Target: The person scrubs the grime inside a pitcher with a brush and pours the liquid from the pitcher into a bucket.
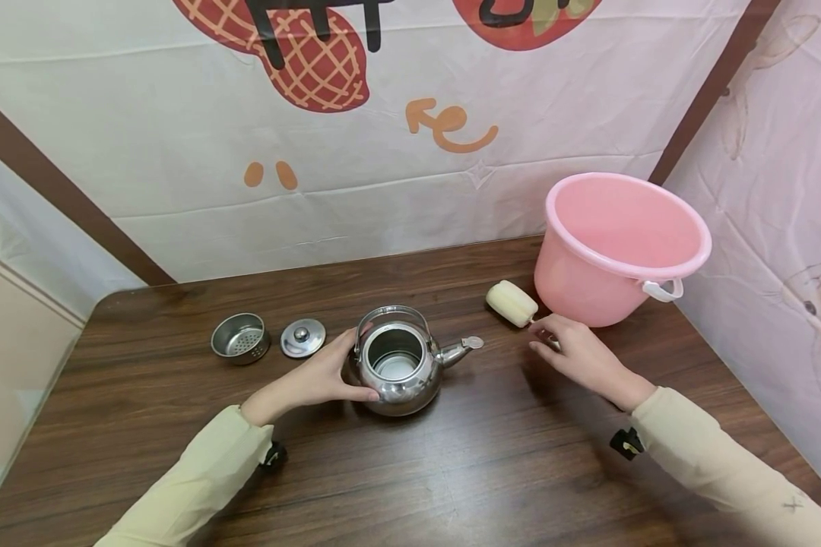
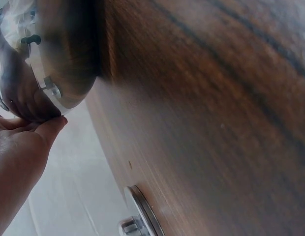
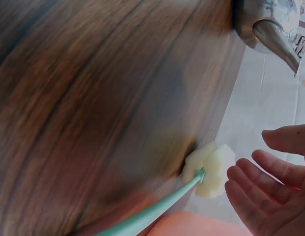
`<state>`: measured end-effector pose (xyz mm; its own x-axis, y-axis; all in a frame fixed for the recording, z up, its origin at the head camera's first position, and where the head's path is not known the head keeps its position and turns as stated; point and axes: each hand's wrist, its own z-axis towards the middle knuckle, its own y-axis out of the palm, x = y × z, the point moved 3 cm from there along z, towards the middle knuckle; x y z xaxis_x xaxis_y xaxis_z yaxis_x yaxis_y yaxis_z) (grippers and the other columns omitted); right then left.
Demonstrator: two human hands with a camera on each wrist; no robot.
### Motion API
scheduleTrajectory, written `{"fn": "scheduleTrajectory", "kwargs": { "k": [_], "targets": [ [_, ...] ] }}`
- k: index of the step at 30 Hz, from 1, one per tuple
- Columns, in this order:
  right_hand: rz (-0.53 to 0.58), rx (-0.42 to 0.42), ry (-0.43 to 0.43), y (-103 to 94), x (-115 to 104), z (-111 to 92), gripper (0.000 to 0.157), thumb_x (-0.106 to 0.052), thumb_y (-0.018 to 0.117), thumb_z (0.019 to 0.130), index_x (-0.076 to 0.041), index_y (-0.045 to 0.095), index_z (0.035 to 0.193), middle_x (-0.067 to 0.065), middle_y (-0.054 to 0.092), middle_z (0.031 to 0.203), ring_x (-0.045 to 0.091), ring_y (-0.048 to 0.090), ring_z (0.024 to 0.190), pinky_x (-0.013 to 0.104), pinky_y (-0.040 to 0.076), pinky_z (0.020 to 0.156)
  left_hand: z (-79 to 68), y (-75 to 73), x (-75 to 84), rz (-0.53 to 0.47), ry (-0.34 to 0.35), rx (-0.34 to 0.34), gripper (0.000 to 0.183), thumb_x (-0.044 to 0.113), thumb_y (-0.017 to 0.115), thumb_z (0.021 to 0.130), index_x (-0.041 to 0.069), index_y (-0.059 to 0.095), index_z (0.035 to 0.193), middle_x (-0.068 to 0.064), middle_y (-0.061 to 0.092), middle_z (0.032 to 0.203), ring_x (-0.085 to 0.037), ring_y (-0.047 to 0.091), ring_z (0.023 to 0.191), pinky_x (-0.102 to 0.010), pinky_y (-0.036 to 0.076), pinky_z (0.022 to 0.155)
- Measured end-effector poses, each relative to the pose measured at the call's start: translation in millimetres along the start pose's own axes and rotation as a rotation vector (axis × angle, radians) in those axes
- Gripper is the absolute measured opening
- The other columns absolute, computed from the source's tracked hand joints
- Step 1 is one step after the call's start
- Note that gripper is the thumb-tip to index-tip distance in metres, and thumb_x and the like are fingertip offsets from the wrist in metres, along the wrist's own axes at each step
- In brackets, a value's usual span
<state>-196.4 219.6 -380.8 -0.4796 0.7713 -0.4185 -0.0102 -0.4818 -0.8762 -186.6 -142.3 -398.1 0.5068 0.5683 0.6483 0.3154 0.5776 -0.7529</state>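
Note:
A shiny steel kettle [image 1: 402, 395] stands lidless on the table, its spout to the right and its bail handle raised. My left hand [image 1: 321, 374] grips its left side, thumb at the front and fingers toward the back. In the left wrist view the thumb meets the polished kettle wall [image 2: 69, 59]. Over on the right lies a sponge brush with a pale yellow head [image 1: 511, 304]; its light green handle [image 3: 152, 209] shows in the right wrist view. My right hand [image 1: 578, 353] hovers over that handle, fingers loosely bent and apart from it.
Left of the kettle lie its round lid [image 1: 303, 338] with a knob and a perforated steel strainer cup [image 1: 241, 339]. A pink bucket [image 1: 591, 285] with a white handle stands at the back right, close to the brush. A printed cloth [image 1: 383, 205] hangs behind the table.

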Motion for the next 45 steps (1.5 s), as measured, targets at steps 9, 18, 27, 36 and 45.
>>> {"fn": "scheduleTrajectory", "kwargs": {
  "k": [9, 18, 27, 36, 45],
  "targets": [
    [-0.038, 0.005, 0.061, -4.4, 14.2, -9.8, 0.020, -0.013, 0.063, 0.083, -0.001, 0.063, 0.099, 0.009, 0.063, 0.092, 0.023, 0.057, 0.081, 0.038, 0.046, 0.071, 0.0, 0.6, -1.1, 0.001, -0.001, 0.002, 0.097, 0.034, 0.081, 0.065, -0.005, 0.029, 0.137, -0.021, 0.042, 0.133, -0.034, 0.037, 0.124, -0.048, 0.031, 0.101],
    [-0.066, 0.016, 0.108, -5.4, 23.5, -15.7, 0.019, -0.013, 0.063, 0.083, -0.001, 0.063, 0.097, 0.010, 0.063, 0.092, 0.023, 0.057, 0.082, 0.040, 0.046, 0.073, -0.3, 0.5, -2.1, 0.007, 0.008, 0.006, 0.097, 0.035, 0.081, 0.065, -0.004, 0.029, 0.137, -0.021, 0.041, 0.133, -0.034, 0.037, 0.125, -0.048, 0.031, 0.101],
    [-0.064, -0.047, 0.208, -3.5, 33.6, -19.8, 0.019, -0.014, 0.063, 0.083, 0.000, 0.062, 0.096, 0.008, 0.063, 0.085, 0.020, 0.057, 0.075, 0.039, 0.047, 0.066, 0.0, 0.6, -2.7, 0.002, 0.009, 0.008, 0.097, 0.035, 0.081, 0.065, -0.005, 0.029, 0.137, -0.021, 0.041, 0.134, -0.034, 0.036, 0.125, -0.048, 0.030, 0.102],
    [-0.039, -0.063, 0.252, 2.3, 41.3, -22.7, 0.019, -0.014, 0.063, 0.084, 0.002, 0.062, 0.094, 0.005, 0.063, 0.078, 0.018, 0.059, 0.071, 0.036, 0.048, 0.063, -0.3, 0.2, -1.5, -0.002, 0.004, 0.003, 0.097, 0.034, 0.081, 0.065, -0.005, 0.029, 0.137, -0.020, 0.042, 0.133, -0.034, 0.037, 0.125, -0.048, 0.030, 0.101],
    [-0.067, -0.053, 0.240, 8.5, 46.1, -24.0, 0.016, -0.014, 0.064, 0.083, 0.001, 0.062, 0.089, 0.001, 0.056, 0.068, 0.014, 0.050, 0.062, 0.031, 0.042, 0.057, -1.0, 0.0, -0.5, -0.002, -0.003, 0.005, 0.097, 0.034, 0.081, 0.065, -0.003, 0.029, 0.138, -0.020, 0.042, 0.132, -0.034, 0.037, 0.124, -0.049, 0.031, 0.101]
  ]
}}
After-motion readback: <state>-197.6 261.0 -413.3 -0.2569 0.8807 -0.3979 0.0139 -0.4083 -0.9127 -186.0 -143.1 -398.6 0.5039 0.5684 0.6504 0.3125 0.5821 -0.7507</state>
